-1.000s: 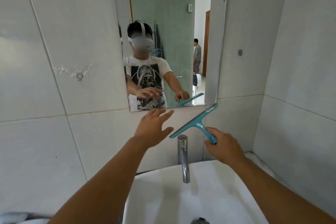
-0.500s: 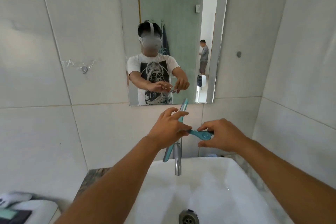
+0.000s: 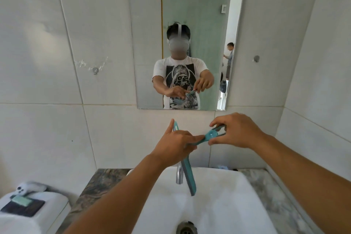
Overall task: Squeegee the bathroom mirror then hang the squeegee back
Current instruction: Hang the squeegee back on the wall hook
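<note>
Squeegee (image 3: 189,175) gripped by both hands, left hand (image 3: 173,143) hiding blade middle, right hand (image 3: 234,132) pinching handle

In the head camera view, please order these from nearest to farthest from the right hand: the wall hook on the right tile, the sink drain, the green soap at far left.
From the right hand:
1. Wall hook, above it, right of the mirror.
2. Sink drain, below, in the basin.
3. Green soap, far lower left.

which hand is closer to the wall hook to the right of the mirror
Right. The right hand holds the squeegee handle below and slightly left of the wall hook. The left hand, gripping near the blade, is lower and much farther left.
</note>
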{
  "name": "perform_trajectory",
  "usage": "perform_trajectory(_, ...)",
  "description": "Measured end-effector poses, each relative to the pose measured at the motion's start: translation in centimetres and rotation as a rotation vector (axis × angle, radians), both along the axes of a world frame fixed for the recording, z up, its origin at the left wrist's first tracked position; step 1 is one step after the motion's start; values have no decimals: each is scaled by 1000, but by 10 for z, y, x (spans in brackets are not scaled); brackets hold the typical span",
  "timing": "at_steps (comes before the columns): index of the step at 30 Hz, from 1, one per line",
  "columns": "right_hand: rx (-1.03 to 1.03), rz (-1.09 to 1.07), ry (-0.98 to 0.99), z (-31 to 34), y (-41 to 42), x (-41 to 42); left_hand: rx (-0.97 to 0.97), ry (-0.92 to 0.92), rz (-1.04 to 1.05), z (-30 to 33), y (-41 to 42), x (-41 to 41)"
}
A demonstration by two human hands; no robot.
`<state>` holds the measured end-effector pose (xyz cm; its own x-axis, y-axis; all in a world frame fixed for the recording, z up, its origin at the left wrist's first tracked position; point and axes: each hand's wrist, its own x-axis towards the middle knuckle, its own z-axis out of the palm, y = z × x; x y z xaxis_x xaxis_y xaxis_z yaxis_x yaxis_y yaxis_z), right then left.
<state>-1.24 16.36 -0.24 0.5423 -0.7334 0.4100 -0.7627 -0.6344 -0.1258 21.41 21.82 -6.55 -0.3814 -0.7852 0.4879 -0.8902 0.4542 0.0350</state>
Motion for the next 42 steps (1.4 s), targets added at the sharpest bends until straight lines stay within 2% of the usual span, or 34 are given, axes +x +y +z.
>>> perform_trajectory(5,-166,64,-18,-4,-11,-12,18,229,64,-6,2,-23)
perform_trajectory(9,-242,11,-217,-9,-12,-15,12,421,133,-13,-2,-39)
perform_trajectory(13,16,37,-582,-26,-7,-6,16,569,251,-11,-6,-60)
perform_trajectory(16,214,63,-818,-36,0,2,19,582,303,-10,-7,-76)
perform_trajectory(21,275,37,-1046,-49,1,4,22,651,300,-21,-11,-102)
perform_trajectory(26,311,14,-1075,-48,-6,-13,132,774,246,-26,-16,-124)
perform_trajectory(33,313,12,-1083,-41,-30,-44,181,919,202,-18,-42,-150)
perform_trajectory(37,297,48,-1097,-33,-46,-59,173,1107,135,-2,-64,-161)
perform_trajectory(42,278,76,-1101,-19,-75,-77,177,1217,-19,36,-98,-174)
